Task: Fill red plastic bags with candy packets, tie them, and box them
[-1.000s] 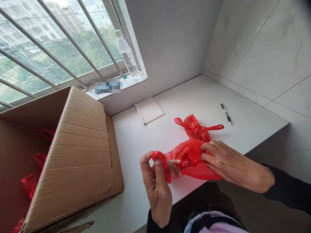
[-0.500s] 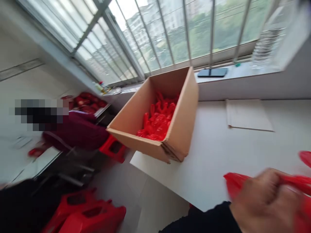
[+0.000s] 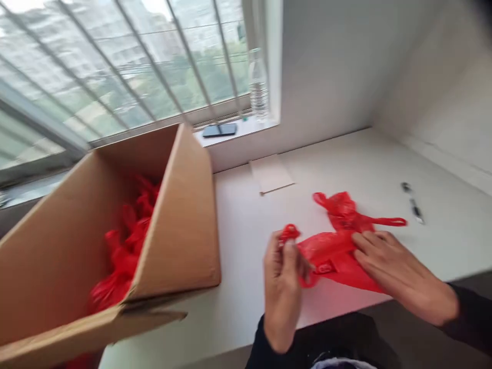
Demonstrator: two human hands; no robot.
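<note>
A red plastic bag (image 3: 338, 246) lies on the white table (image 3: 246, 225) in front of me. My left hand (image 3: 282, 287) is closed, pinching one twisted end of the bag near its left side. My right hand (image 3: 395, 271) rests on the bag's right part, fingers stretched out and pressing it down. One loop handle sticks out to the right, toward a pen (image 3: 413, 204). The frame is blurred by motion.
An open cardboard box (image 3: 180, 225) holding several red bags (image 3: 123, 251) stands at the left of the table. A notepad (image 3: 271, 174) lies near the wall. On the window sill are a water bottle (image 3: 257, 87) and a dark phone (image 3: 220, 129).
The view swung left to the box and the room half a second ago, then came back to the table. My hands still hold the red bag, now with the left end pinched higher.
</note>
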